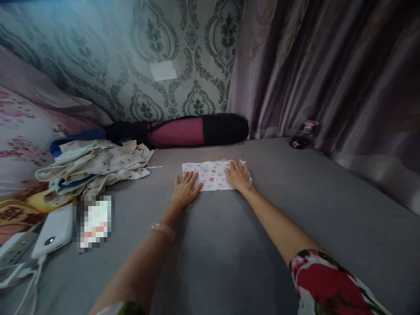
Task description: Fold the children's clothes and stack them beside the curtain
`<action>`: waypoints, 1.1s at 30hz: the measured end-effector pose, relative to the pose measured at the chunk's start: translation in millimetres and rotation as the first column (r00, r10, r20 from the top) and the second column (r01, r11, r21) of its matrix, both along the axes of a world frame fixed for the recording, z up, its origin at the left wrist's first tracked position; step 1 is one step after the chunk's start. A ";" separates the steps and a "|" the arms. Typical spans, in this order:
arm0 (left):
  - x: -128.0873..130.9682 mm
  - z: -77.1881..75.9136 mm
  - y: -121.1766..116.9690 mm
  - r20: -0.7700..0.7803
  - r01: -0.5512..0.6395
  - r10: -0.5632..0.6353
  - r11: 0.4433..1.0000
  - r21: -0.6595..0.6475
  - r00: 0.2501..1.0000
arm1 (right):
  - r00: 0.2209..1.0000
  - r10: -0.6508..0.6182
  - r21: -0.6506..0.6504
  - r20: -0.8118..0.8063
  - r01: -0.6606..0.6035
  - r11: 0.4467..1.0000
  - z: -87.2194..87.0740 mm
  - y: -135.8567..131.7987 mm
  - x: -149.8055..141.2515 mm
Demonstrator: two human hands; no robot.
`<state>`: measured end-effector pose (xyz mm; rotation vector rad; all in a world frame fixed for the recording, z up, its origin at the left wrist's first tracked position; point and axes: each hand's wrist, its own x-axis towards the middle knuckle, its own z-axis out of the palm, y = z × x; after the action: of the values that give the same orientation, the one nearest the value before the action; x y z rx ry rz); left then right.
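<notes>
A white cloth with a pink and red print lies folded into a flat rectangle on the grey sheet. Across its left end rests my left hand, fingers spread and palm down. My right hand lies flat on the right end, its fingers pointing away from me. Both hands press on top of the cloth without gripping it. Whether it is a garment or a plain piece of fabric, I cannot tell.
Crumpled clothes are heaped at the left. Nearer me are a white power bank with a cable and a power strip. A black and maroon long bag lies along the wall. A dark bottle stands by the curtain.
</notes>
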<state>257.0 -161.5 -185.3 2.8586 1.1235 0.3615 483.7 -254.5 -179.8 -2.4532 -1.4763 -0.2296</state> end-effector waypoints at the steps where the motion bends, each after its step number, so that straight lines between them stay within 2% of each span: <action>1: 0.1 -0.1 0.2 -0.017 -0.004 0.004 1.000 0.008 1.000 | 1.000 -0.014 -0.001 0.004 0.014 1.000 -0.6 -2.0 2.3; 8: -0.2 2.0 -0.5 -0.068 -0.013 0.014 1.000 0.018 0.998 | 0.999 -0.030 -0.019 -0.014 0.030 0.999 -4.3 -3.8 5.6; 13: 0.3 3.6 -1.4 -0.064 -0.016 0.017 1.000 0.016 0.998 | 0.998 -0.023 -0.035 -0.052 0.022 0.999 -0.6 -4.7 10.4; 16: 1.5 2.7 -1.3 -0.087 -0.021 0.021 1.000 0.004 0.996 | 0.998 -0.049 -0.009 -0.032 0.049 0.999 1.0 -8.4 12.7; 20: 2.5 5.1 -1.4 -0.118 -0.019 0.019 1.000 -0.004 0.993 | 0.998 -0.059 -0.044 -0.015 0.058 0.997 3.5 -9.2 13.4; 26: 16.7 32.3 15.4 -0.153 0.085 -0.074 0.994 0.063 0.985 | 0.999 -0.041 -0.087 0.011 0.041 0.995 21.1 8.9 27.0; 29: 34.9 46.3 34.6 -0.216 0.000 0.001 1.000 0.004 0.976 | 1.000 -0.015 -0.139 -0.011 0.014 0.990 33.2 23.4 40.3; 33: 59.3 54.8 61.0 -0.292 -0.098 0.078 0.994 -0.054 0.953 | 0.993 -0.023 -0.280 -0.117 -0.011 0.960 47.7 41.5 56.5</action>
<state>316.3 -100.5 -130.5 2.8724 1.2816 -0.0979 540.2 -213.0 -132.1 -2.6350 -1.5417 0.1347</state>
